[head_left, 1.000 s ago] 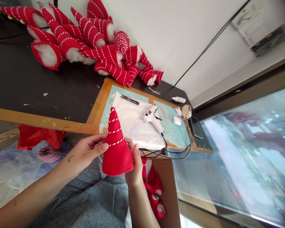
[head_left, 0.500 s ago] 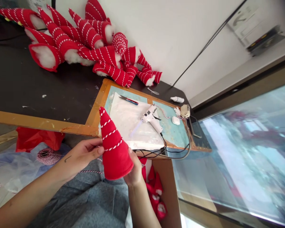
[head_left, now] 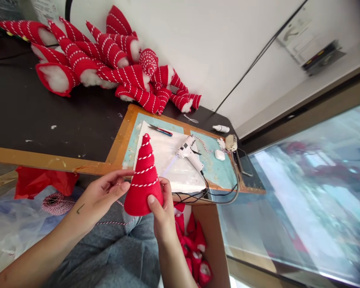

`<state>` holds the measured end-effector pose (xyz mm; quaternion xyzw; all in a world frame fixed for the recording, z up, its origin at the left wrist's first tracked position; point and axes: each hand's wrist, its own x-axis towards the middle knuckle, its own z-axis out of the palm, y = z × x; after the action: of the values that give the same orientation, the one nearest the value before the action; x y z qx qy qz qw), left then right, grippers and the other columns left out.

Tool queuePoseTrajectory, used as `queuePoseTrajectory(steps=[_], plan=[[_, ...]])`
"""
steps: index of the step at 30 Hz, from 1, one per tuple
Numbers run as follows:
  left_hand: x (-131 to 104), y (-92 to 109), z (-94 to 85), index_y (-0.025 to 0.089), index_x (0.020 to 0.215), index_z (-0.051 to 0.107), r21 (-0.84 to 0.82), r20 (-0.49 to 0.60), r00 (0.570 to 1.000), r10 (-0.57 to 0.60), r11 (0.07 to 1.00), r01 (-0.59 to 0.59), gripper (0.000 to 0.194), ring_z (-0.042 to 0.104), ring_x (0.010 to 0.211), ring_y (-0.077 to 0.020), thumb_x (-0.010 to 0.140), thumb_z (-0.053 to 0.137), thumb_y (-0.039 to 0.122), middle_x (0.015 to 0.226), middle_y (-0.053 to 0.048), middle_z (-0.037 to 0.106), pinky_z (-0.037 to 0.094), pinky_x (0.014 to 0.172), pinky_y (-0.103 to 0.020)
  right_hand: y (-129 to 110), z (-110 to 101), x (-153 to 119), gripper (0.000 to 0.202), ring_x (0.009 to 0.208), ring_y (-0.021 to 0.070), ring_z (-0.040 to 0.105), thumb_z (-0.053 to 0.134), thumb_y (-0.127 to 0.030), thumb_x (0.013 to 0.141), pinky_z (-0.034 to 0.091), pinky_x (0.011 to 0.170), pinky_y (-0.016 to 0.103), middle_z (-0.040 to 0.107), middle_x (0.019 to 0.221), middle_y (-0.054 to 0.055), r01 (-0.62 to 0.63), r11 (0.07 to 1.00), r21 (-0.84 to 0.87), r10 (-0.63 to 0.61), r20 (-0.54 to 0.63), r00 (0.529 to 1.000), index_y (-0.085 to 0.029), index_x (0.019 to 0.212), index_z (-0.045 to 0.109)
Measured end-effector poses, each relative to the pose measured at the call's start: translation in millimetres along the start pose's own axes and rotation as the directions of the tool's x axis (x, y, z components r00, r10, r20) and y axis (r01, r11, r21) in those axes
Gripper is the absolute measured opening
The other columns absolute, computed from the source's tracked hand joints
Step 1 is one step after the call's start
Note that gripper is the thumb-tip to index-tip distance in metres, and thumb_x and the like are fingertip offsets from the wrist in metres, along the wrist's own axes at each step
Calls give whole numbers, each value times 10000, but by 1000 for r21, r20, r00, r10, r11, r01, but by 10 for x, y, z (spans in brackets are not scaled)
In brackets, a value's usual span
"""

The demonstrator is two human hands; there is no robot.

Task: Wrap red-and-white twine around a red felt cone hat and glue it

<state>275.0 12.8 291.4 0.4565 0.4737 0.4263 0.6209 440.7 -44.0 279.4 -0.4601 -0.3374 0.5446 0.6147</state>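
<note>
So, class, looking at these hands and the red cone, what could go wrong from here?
1. The striped cord sags below the left hand, so it might tangle, or loosen on the red cone.
2. Light shines from the glue gun, so it may be on; brushing it with the right hand could burn.
3. Its black cable runs toward the edge of the table and might snag.

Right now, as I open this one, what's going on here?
The person's right hand grips a red cone by its lower side, while the left hand is at the opposite edge, beside the twine. Twine circles the cone from its tip to below the middle; the wide base is bare. A glue gun lies on the table, and a pile of twine-wrapped cones rests behind.
</note>
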Motion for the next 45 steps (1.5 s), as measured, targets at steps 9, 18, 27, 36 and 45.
queuePoseTrajectory(steps=[9,18,27,36,45], plan=[[-79,104,-53,231,755,698,122,-26,993,116,986,-112,350,482,587,-142,827,850,538,646,24,579,403,517,-224,14,-20,53,517,950,199,633,926,-478,758,511,904,309,683,1074,0,52,998,27,-48,-124,991,-285,1117,608],[23,-29,41,238,1025,813,-164,153,985,-78,981,103,587,712,813,-234,657,955,673,858,-40,762,617,756,-301,-11,46,53,550,1102,330,709,662,-713,921,546,1023,459,793,1088,107,-156,969,190,126,161,979,-201,1091,768],[50,-9,40,232,1019,811,-134,44,997,-59,989,64,559,736,838,-223,613,1020,554,926,-38,817,605,725,-244,-121,-55,-63,607,1144,250,665,867,-527,840,531,989,364,687,1294,68,110,964,-243,-95,72,993,-263,1320,607],[23,-123,-58,256,1151,830,-195,197,977,-76,974,115,605,744,872,-234,706,948,648,948,-59,795,620,775,-283,-7,-14,35,438,965,228,694,828,-532,858,553,900,339,753,1095,39,-87,974,208,75,68,995,-243,1156,687],[22,-30,15,249,1071,850,-173,85,990,-109,977,122,591,714,810,-209,641,987,631,842,-33,750,614,739,-261,5,-48,9,412,1135,234,648,678,-626,980,499,1060,382,696,1216,42,4,999,36,-5,10,1000,-270,1185,640]])
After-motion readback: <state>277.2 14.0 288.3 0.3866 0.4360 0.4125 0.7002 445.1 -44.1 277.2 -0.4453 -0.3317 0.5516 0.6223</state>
